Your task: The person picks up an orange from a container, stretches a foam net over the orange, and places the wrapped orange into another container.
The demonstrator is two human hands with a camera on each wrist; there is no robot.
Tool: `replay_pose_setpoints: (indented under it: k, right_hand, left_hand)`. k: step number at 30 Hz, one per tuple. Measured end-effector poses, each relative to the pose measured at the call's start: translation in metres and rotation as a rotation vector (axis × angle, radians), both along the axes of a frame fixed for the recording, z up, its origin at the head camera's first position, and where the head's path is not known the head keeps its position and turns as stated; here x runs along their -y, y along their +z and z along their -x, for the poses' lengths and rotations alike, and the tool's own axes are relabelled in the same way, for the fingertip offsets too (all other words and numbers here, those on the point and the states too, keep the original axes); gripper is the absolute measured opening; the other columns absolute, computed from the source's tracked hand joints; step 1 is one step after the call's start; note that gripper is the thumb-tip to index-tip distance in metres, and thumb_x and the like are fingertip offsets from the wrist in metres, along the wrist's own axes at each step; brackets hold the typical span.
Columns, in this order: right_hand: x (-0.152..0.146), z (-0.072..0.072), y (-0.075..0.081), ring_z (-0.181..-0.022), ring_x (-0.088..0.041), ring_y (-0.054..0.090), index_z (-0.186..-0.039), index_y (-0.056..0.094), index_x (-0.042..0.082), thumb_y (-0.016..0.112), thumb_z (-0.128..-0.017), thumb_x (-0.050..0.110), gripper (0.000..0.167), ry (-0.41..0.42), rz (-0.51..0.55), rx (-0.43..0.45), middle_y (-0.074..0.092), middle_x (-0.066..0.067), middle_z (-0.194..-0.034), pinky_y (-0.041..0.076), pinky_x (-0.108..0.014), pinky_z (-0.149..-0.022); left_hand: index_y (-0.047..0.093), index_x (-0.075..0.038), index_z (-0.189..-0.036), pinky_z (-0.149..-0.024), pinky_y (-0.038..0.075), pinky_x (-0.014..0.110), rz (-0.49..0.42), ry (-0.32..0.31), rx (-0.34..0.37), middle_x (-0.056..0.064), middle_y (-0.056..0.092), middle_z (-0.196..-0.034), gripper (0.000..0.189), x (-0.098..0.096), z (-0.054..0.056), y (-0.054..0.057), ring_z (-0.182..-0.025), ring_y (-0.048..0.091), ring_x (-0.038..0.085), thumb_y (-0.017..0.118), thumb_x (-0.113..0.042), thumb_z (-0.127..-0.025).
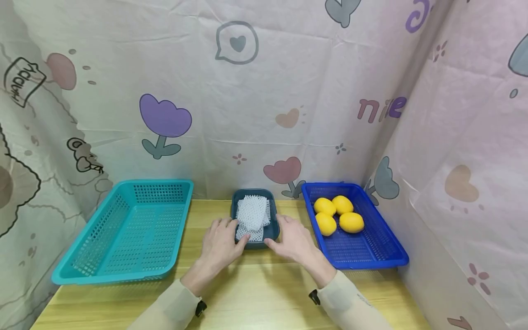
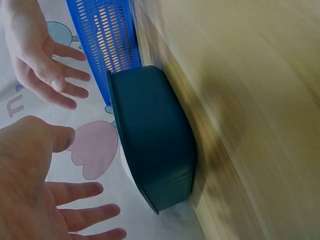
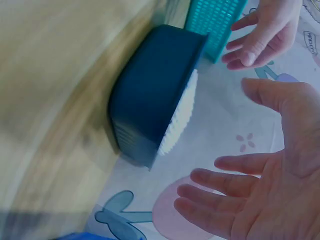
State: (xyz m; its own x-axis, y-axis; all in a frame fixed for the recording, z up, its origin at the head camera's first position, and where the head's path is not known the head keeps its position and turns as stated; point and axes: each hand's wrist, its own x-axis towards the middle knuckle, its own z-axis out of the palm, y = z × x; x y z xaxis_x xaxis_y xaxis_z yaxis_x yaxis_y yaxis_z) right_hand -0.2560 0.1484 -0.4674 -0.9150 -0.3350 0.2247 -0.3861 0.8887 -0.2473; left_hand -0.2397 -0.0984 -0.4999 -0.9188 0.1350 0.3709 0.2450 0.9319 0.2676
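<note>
A small dark teal bin (image 1: 256,245) stands at the middle of the table, with white foam net sleeves (image 1: 252,213) heaped inside. My left hand (image 1: 220,243) is over its left side and my right hand (image 1: 292,238) over its right side. Both wrist views show a gap between the fingers and the bin (image 2: 155,135). The left hand (image 2: 30,175) has its thumb and fingers spread, holding nothing. Likewise the right hand (image 3: 260,185) has extended fingers and an empty palm. White netting (image 3: 181,112) shows above the bin's rim in the right wrist view.
To the left sits a turquoise perforated basket (image 1: 142,238) with nothing in it. On the right, a blue perforated basket (image 1: 363,252) holds several yellow lemons (image 1: 351,222). A printed curtain (image 1: 247,101) rises behind the wooden table (image 1: 255,293) and along its sides.
</note>
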Motion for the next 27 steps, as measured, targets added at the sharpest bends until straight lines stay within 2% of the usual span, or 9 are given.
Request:
replay_pose_setpoints:
  k: [5,11,16,19,27]
  right_hand:
    - [-0.007,-0.003,0.012,-0.126,-0.042,0.076,-0.152,0.065,0.002,0.084,-0.093,0.046,0.076,0.002,-0.005,-0.007,0.075,-0.021,-0.146,0.065,-0.059,-0.102]
    - [-0.015,-0.001,0.024,-0.116,-0.041,0.080,-0.144,0.072,0.005,0.085,-0.092,0.046,0.068,-0.009,-0.010,-0.048,0.080,-0.018,-0.137,0.067,-0.057,-0.094]
    - [-0.021,0.001,0.029,-0.111,-0.040,0.081,-0.137,0.075,0.004,0.087,-0.092,0.046,0.063,-0.012,-0.002,-0.075,0.082,-0.018,-0.133,0.068,-0.056,-0.091]
    - [-0.025,0.002,0.030,-0.111,-0.040,0.081,-0.135,0.077,0.003,0.088,-0.092,0.043,0.060,-0.016,0.004,-0.088,0.082,-0.018,-0.130,0.068,-0.056,-0.091]
    - [-0.039,0.005,0.037,-0.111,-0.039,0.081,-0.136,0.076,0.003,0.086,-0.092,0.043,0.060,-0.033,-0.011,-0.106,0.082,-0.017,-0.129,0.068,-0.054,-0.089]
  left_hand:
    - [0.078,-0.004,-0.131,-0.108,0.063,0.057,0.008,-0.027,-0.045,0.021,0.078,-0.137,0.057,-0.004,-0.003,0.001,-0.128,0.071,0.043,0.078,-0.052,-0.101]
    - [0.079,-0.005,-0.126,-0.108,0.063,0.052,0.019,-0.068,-0.058,0.018,0.081,-0.130,0.051,-0.018,-0.006,0.004,-0.122,0.075,0.039,0.077,-0.049,-0.101]
    - [0.081,-0.006,-0.122,-0.100,0.064,0.047,0.031,-0.091,-0.109,0.015,0.083,-0.123,0.046,-0.028,-0.007,0.006,-0.112,0.075,0.035,0.079,-0.047,-0.100]
    - [0.081,-0.007,-0.121,-0.098,0.064,0.048,0.026,-0.107,-0.127,0.014,0.084,-0.121,0.046,-0.034,-0.006,0.008,-0.111,0.075,0.036,0.079,-0.048,-0.099]
    - [0.080,-0.010,-0.122,-0.095,0.065,0.049,0.046,-0.139,-0.122,0.012,0.083,-0.123,0.046,-0.048,-0.006,0.010,-0.112,0.075,0.035,0.074,-0.051,-0.102]
